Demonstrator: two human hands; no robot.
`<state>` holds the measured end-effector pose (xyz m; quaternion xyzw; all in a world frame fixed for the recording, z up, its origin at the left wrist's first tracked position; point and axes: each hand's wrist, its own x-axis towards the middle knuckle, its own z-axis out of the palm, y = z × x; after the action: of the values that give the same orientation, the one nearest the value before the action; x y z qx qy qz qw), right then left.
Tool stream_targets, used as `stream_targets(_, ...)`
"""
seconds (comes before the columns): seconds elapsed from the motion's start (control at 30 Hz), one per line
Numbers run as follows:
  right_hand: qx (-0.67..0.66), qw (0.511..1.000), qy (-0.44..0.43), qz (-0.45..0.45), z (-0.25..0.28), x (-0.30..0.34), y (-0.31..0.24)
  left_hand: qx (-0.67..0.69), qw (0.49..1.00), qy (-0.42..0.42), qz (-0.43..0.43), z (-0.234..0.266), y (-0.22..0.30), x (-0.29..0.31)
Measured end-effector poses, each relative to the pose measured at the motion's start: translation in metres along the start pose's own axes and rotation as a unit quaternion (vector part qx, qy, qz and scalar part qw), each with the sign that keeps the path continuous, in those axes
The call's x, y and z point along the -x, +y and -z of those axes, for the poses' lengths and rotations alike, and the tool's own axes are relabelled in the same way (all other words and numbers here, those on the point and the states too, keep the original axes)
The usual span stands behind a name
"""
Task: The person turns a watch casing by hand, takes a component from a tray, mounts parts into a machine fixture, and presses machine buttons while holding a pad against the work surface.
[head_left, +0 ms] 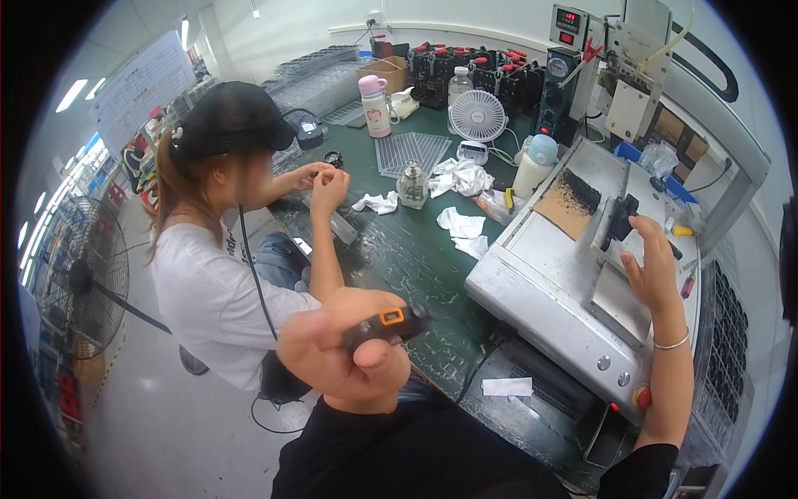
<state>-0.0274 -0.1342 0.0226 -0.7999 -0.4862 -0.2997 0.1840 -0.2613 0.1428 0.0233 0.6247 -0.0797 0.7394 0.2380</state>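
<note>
Raised in front of me, my left hand point(337, 345) is closed around a small black part point(366, 333) with an orange rectangular frame on it. What the part is, I cannot make out. At the right, my right hand point(657, 270) reaches over the white machine point(532, 279), thumb held apart from the fingers. Its fingertips are at a black block-shaped fixture point(620, 218) on the machine's bed; whether they press on it I cannot tell. Just below that hand lies a flat metal plate point(619, 301). Left of the fixture, black bits cover part of a brown sheet point(561, 218).
A co-worker point(220, 258) sits at the left, handling something small. On the green table point(407, 287) are crumpled white tissues point(461, 176), a glass bottle point(412, 185), a small fan point(478, 116), a pink-lidded bottle point(376, 108) and a blue-lidded bottle point(536, 162). A red button point(642, 397) sits on the machine's front.
</note>
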Motion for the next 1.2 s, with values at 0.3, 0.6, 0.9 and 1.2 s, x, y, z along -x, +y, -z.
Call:
stream_targets(0.3, 0.004, 1.000, -0.004, -0.005, -0.001, 0.000, 0.000, 0.170, 0.985, -0.044, -0.003, 0.003, -0.002, -0.004)
stream_targets(0.6, 0.004, 1.000, -0.003, -0.006, 0.000, 0.000, 0.000, 0.150, 0.986, 0.023, 0.071, 0.002, 0.002, 0.004)
stream_targets(0.9, 0.004, 1.000, -0.003, -0.007, 0.000, 0.000, -0.001, 0.209, 0.968, 0.016, 0.136, -0.001, 0.006, 0.000)
stream_targets(1.2, 0.008, 1.000, 0.017, 0.012, -0.003, -0.002, 0.000, 0.335, 0.906, 0.058, 0.254, -0.001, 0.000, 0.001)
